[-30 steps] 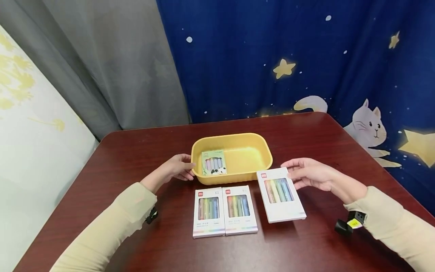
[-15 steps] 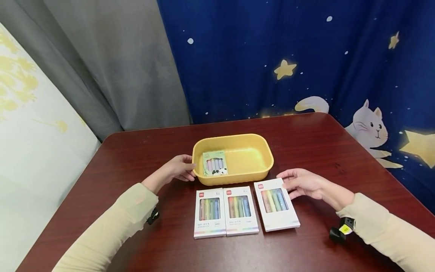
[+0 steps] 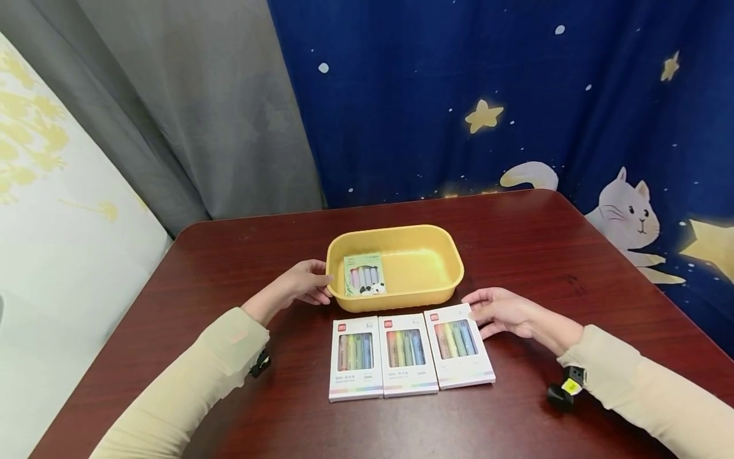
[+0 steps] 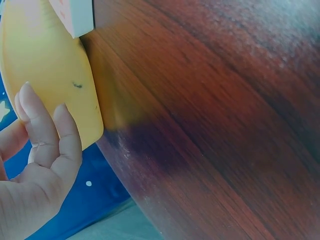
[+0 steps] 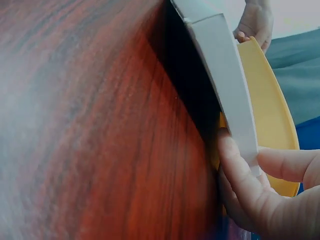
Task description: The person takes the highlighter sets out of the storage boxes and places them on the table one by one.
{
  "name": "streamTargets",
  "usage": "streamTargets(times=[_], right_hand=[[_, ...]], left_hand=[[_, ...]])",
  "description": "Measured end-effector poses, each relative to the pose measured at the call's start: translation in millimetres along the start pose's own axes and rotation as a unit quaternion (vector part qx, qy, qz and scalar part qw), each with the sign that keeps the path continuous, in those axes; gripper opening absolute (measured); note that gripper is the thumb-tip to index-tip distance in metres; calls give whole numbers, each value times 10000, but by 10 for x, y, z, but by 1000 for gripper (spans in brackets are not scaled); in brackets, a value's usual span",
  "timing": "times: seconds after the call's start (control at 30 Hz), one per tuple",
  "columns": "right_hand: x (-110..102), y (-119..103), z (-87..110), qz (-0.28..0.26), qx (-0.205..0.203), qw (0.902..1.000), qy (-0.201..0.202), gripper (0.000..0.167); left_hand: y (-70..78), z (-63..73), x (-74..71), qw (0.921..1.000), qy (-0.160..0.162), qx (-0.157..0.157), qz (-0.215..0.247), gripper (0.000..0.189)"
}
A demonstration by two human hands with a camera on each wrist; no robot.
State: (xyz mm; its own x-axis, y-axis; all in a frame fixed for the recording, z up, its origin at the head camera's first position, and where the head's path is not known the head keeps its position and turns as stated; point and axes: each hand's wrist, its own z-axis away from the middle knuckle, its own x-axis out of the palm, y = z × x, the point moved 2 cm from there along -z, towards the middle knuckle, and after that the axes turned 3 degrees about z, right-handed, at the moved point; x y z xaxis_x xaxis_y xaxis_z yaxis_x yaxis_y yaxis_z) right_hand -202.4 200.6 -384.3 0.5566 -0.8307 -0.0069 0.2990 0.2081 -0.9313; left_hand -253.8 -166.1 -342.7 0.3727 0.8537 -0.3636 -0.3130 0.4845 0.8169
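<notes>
My left hand [image 3: 304, 282] holds the left end of a yellow plastic basket [image 3: 421, 298], thumb at the rim and fingers against the outer wall [image 4: 75, 100]. Inside, on the left, lies a green pen box [image 3: 364, 275] with a panda print. My right hand [image 3: 507, 313] pinches the upper right corner of a white highlighter box [image 3: 467, 373], thumb on top and fingers beneath. A dark gap shows under this box [image 5: 232, 85] in the right wrist view. Left of it, two similar boxes lie side by side: a middle box [image 3: 410, 377] and a left box [image 3: 357, 380].
All of this is on a dark red wooden table [image 3: 258, 414]. A blue curtain [image 3: 401, 95] with stars and a cat and a grey curtain [image 3: 201, 95] hang behind its far edge. A white patterned panel [image 3: 69, 274] stands along the left side.
My right hand has brought its highlighter box left and toward me, lower and up against the middle box. My left hand has stayed at the basket.
</notes>
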Motion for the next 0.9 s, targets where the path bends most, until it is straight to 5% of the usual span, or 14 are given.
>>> streamTargets(times=[0.4, 0.9], right_hand=[[93, -24, -15, 1016, 151, 9921, 717, 40], [123, -65, -21, 1445, 289, 9852, 872, 42]], left_hand=[[18, 3, 0, 10000, 7, 10, -37, 48], [4, -1, -1, 10000, 3, 32, 18, 48]])
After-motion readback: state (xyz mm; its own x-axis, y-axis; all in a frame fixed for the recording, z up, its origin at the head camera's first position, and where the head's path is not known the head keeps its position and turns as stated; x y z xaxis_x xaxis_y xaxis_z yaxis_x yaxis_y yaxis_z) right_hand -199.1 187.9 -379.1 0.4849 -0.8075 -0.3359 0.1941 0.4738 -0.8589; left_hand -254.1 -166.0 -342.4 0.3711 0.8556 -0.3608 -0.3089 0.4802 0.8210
